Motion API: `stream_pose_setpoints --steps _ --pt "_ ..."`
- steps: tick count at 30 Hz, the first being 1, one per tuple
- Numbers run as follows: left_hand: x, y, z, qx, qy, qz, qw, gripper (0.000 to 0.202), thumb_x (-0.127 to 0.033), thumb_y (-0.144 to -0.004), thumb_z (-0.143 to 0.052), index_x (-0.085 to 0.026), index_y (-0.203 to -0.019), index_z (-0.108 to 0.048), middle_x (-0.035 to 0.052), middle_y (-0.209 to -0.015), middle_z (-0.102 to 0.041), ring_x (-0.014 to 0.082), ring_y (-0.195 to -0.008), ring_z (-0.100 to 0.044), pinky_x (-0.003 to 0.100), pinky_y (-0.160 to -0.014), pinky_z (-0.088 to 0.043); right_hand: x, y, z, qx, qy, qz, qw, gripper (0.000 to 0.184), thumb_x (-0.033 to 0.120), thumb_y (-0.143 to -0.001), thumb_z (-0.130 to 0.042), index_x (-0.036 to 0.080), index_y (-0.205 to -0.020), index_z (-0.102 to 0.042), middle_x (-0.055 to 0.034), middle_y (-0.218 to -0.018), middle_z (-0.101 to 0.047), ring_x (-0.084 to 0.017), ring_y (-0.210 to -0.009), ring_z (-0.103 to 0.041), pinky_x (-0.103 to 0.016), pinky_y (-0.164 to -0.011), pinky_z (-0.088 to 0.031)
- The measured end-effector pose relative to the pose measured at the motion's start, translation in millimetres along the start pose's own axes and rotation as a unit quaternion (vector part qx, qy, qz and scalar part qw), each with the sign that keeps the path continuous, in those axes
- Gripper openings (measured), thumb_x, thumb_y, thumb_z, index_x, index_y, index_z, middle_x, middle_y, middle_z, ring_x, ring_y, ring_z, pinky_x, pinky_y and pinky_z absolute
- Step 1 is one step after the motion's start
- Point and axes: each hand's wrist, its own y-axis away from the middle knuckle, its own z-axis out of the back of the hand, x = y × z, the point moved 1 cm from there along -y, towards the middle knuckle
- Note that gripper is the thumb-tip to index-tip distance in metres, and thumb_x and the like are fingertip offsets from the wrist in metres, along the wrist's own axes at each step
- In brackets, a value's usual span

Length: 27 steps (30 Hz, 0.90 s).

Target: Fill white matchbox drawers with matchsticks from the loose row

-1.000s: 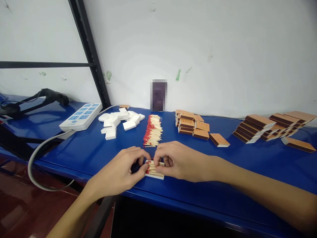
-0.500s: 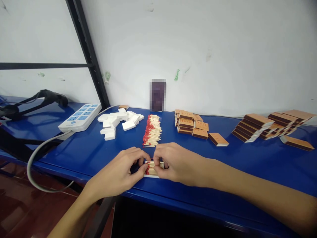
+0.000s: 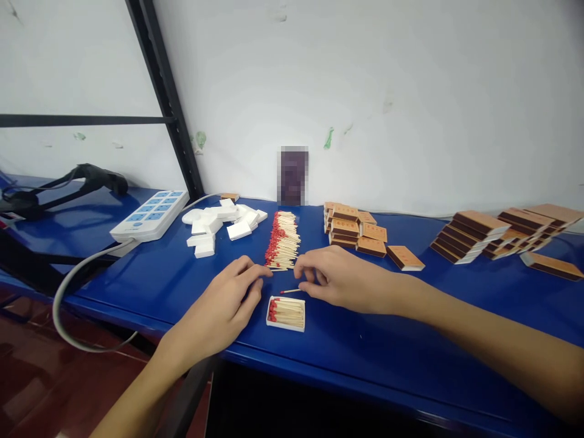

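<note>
A small white matchbox tray (image 3: 286, 329) lies on the blue table, with red-tipped matches (image 3: 289, 312) side by side in it. Just behind the tray is a single match (image 3: 291, 291); its plain end meets or lies beside the thumb of my right hand (image 3: 335, 274). That hand's thumb and index finger are apart, near the front of a long pile of matches (image 3: 283, 240). My left hand (image 3: 235, 295) holds nothing. Its index finger reaches toward the pile's front left, and the thumb is spread below it.
White trays (image 3: 207, 225) lie heaped at the left behind my left hand. Orange-brown matchboxes (image 3: 344, 226) are stacked right of the pile, with more stacks (image 3: 474, 234) farther right. A power strip (image 3: 150, 216) with a grey cable sits at the left, near a black rack post (image 3: 168, 91).
Both hands have left the filled tray and moved back toward the match pile, the fingers loosening. The tray and a single match behind it now show fully.
</note>
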Motion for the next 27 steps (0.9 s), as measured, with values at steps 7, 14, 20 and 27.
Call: stream_pose_setpoints --steps 7,14,20,27 --pt "6 0 -5.3 0.003 -0.092 0.006 0.996 0.041 -0.027 -0.098 -0.035 -0.022 -0.135 -0.053 0.0074 -0.104 -0.053 0.0226 -0.094 -0.051 0.043 -0.086 -0.046 -4 -5 -15 -0.014 0.0 -0.011 1.0 0.013 0.017 -0.085 -0.055 0.016 -0.073 -0.059 0.0041 -0.059 -0.05 -0.008 -0.054 -0.041 -0.022 -0.055 -0.03" --pt "6 -1 -4.5 0.028 -0.103 0.014 0.994 0.043 -0.027 -0.098 -0.033 -0.022 -0.136 -0.052 0.0073 -0.106 -0.051 0.0236 -0.095 -0.049 0.044 -0.087 -0.044 -3 -12 -26 -0.063 -0.011 -0.014 0.998 0.013 0.013 -0.085 -0.054 0.015 -0.075 -0.063 0.0061 -0.055 -0.045 -0.007 -0.05 -0.036 -0.021 -0.056 -0.029" --pt "7 -1 -2.6 0.04 -0.074 0.005 0.996 0.041 -0.024 -0.097 -0.033 -0.024 -0.133 -0.052 0.0058 -0.104 -0.051 0.0235 -0.097 -0.049 0.042 -0.088 -0.043 -5 -12 -33 -0.094 -0.012 -0.041 0.995 0.011 0.02 -0.088 -0.056 0.015 -0.091 -0.065 0.0076 -0.052 -0.041 -0.008 -0.049 -0.035 -0.022 -0.055 -0.027" --pt "4 -1 -1.2 0.056 -0.06 0.0 0.997 0.039 -0.026 -0.099 -0.032 -0.027 -0.135 -0.049 0.0053 -0.105 -0.052 0.023 -0.098 -0.048 0.042 -0.088 -0.043 -7 -11 -35 -0.106 -0.014 -0.036 0.994 0.009 0.019 -0.087 -0.057 0.016 -0.084 -0.066 0.0068 -0.053 -0.044 -0.007 -0.05 -0.038 -0.022 -0.054 -0.027"
